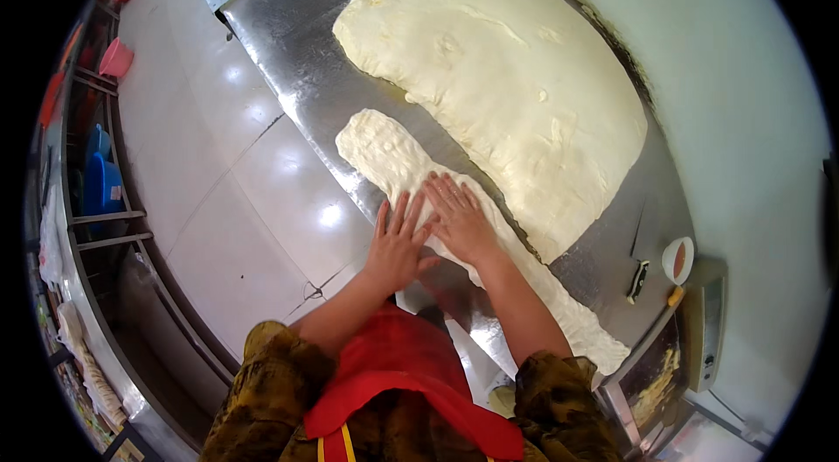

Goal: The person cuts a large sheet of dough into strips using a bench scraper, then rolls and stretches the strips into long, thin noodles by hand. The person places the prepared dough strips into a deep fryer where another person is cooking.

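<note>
A long strip of dough point(387, 146) lies along the near edge of a metal worktable point(288, 36). Flat on the strip's middle rests my right hand point(462, 219), fingers slightly spread. My left hand point(398, 245) is beside it, its fingertips at the strip's near edge and its thumb pointing toward the right hand. Neither hand grips anything. Across a narrow band of bare metal spreads a much larger slab of dough point(511, 82), thick and smooth with a few bumps. The strip runs on under my right forearm toward the lower right.
A knife with a black handle point(638, 282) lies right of the slab. Near the wall stand a white bowl point(678, 261) with reddish contents and a boxy metal appliance point(708, 324). Shelving point(108, 219) with a blue basin point(103, 183) lines the left side, across the tiled floor point(203, 134).
</note>
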`<move>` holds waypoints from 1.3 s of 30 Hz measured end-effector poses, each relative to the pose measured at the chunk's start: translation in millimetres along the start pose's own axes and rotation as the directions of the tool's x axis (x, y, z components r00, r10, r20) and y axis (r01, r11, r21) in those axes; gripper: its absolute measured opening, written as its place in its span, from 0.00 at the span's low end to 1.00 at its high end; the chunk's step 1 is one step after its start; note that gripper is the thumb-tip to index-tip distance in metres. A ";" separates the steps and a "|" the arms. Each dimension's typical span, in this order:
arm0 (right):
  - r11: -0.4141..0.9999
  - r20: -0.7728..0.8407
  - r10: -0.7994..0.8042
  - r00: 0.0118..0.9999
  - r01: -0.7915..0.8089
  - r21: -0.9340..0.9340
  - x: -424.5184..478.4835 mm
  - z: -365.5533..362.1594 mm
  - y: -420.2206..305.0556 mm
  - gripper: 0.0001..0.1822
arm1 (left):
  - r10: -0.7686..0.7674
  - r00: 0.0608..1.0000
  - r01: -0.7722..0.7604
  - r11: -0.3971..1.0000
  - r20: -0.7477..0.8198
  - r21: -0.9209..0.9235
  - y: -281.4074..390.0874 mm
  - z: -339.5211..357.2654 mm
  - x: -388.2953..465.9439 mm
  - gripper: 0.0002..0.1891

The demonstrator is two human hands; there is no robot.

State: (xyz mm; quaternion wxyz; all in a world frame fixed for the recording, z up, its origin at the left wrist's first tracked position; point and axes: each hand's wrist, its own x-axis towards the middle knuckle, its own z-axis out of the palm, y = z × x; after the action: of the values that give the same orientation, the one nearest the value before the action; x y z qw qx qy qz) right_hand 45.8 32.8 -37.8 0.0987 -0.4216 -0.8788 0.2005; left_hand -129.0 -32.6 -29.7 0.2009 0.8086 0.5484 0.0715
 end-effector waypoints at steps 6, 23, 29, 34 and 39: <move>0.995 0.126 0.104 0.986 -0.104 -0.011 43.5 -34.3 -22.1 0.34 | -0.091 0.986 0.082 0.994 -0.140 -0.073 -12.9 -8.6 -19.4 0.41; 0.993 -0.013 -0.099 0.995 0.098 -0.060 145.1 13.7 -15.8 0.29 | -0.232 0.952 0.230 0.973 -0.200 -0.035 -77.5 -34.7 16.7 0.41; 0.989 -0.077 -0.137 0.988 0.133 -0.058 167.4 21.6 -24.5 0.29 | -0.256 0.937 0.250 0.967 -0.238 -0.054 -103.4 -36.3 16.7 0.41; 0.992 0.067 -0.128 0.990 0.129 -0.015 214.3 13.3 -8.0 0.24 | -0.245 0.951 0.241 0.970 -0.190 -0.046 -117.2 -53.8 10.9 0.38; 0.740 -0.294 0.428 0.855 -0.144 0.658 166.1 -0.3 -43.1 0.14 | -0.165 0.907 0.088 0.974 -0.387 -0.209 -143.6 -68.2 49.9 0.34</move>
State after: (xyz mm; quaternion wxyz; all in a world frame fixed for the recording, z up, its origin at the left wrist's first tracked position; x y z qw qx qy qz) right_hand -88.1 138.2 -18.0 0.3871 -0.5325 -0.6436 0.3903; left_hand -255.8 75.6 -30.8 0.1630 0.7169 0.6201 0.2737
